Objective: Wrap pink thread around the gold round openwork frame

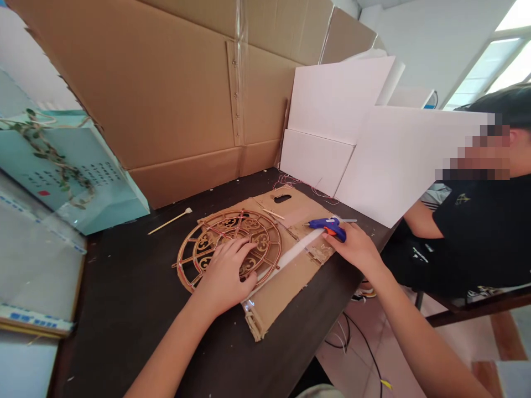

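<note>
Light-blue bag (108, 202): dark characters (97, 176), red mark (43, 193), too small to read
Glue gun (326, 223): pale label (331, 220), wording illegible
Black shirt (481, 237): gold emblem (461, 199), unreadable
Pale panel (45, 265): blue print (35, 320), blurred

The left forearm (178, 342), bare, angles up from the lower edge to the left hand (228, 271), which lies palm down, fingers slightly bent and pointing forward and rightward, thumb held apart from them. The right forearm (418, 318), also bare, slants in from the lower right; the right hand (357, 246) is curled in a grip, its fingers partly hidden.
</note>
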A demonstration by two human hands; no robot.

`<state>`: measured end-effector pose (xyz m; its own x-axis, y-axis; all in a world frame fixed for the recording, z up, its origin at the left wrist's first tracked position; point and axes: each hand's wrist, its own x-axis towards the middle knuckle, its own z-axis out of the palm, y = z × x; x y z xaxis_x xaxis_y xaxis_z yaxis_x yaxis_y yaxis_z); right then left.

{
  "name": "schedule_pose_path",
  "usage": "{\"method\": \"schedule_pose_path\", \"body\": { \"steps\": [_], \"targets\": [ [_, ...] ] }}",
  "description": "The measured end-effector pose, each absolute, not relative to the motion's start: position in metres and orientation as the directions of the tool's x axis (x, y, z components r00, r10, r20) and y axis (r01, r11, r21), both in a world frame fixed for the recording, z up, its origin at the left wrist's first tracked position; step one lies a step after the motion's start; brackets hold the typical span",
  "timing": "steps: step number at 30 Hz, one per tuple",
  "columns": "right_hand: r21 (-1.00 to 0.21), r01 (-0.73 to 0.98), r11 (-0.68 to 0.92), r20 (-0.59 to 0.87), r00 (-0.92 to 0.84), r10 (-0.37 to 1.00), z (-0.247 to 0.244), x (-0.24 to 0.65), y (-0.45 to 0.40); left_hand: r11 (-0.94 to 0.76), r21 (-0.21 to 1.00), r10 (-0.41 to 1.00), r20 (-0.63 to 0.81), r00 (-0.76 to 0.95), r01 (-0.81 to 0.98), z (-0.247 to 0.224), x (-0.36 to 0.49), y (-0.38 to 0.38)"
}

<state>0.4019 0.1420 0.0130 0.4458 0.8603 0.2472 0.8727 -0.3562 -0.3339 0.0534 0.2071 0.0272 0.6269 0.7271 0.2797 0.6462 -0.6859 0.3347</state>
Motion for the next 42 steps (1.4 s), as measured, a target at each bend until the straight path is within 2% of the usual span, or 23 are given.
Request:
{"method": "schedule_pose_path", "body": {
  "steps": [5,10,13,15,19,21,23,26,28,30,36,39,42],
  "targets": [
    [-0.369,0.852,-0.372,0.258,0.478,0.839,0.014,0.398,0.145,-0.631,0.404,0.775,0.351,0.525,0.662,0.029,0.060,0.201],
    [-0.494,0.824,-0.278,0.303,0.463,0.833,0.014,0.398,0.144,-0.594,0.526,0.805,0.384,0.453,0.609,0.028,0.066,0.201],
    [-0.555,0.800,-0.226,0.348,0.471,0.811,0.006,0.397,0.140,-0.593,0.543,0.805,0.385,0.451,0.595,0.029,0.066,0.201],
    [-0.563,0.804,-0.191,0.402,0.468,0.787,-0.001,0.396,0.138,-0.623,0.494,0.781,0.435,0.448,0.606,0.029,0.064,0.202],
    [-0.510,0.848,-0.145,0.487,0.423,0.765,-0.012,0.394,0.137,-0.604,0.268,0.759,0.482,0.439,0.750,0.031,0.057,0.205],
    [-0.493,0.858,-0.142,0.484,0.406,0.775,-0.014,0.394,0.138,-0.483,0.178,0.806,0.472,0.356,0.858,0.036,0.050,0.207],
    [-0.489,0.860,-0.145,0.489,0.408,0.771,-0.015,0.395,0.139,-0.291,0.114,0.859,0.469,0.206,0.950,0.042,0.043,0.209],
    [-0.491,0.861,-0.134,0.513,0.410,0.754,-0.015,0.395,0.139,-0.032,0.045,0.915,0.404,0.011,0.998,0.049,0.031,0.212],
    [-0.502,0.857,-0.120,0.517,0.408,0.752,-0.014,0.395,0.139,0.032,0.077,0.944,0.324,-0.055,0.997,0.049,0.025,0.217],
    [-0.516,0.849,-0.112,0.520,0.414,0.747,-0.014,0.394,0.138,0.032,0.167,0.956,0.284,-0.079,0.985,0.045,0.020,0.223],
    [-0.539,0.841,-0.043,0.593,0.416,0.689,-0.008,0.391,0.134,-0.093,0.490,0.923,0.369,-0.110,0.867,0.033,0.018,0.238],
    [-0.530,0.848,-0.003,0.644,0.404,0.650,-0.001,0.383,0.126,-0.147,0.545,0.913,0.396,-0.099,0.826,0.030,0.024,0.238],
    [-0.466,0.882,0.067,0.718,0.333,0.611,0.006,0.370,0.113,-0.174,0.550,0.916,0.395,-0.071,0.816,0.026,0.029,0.235]
  ]
}}
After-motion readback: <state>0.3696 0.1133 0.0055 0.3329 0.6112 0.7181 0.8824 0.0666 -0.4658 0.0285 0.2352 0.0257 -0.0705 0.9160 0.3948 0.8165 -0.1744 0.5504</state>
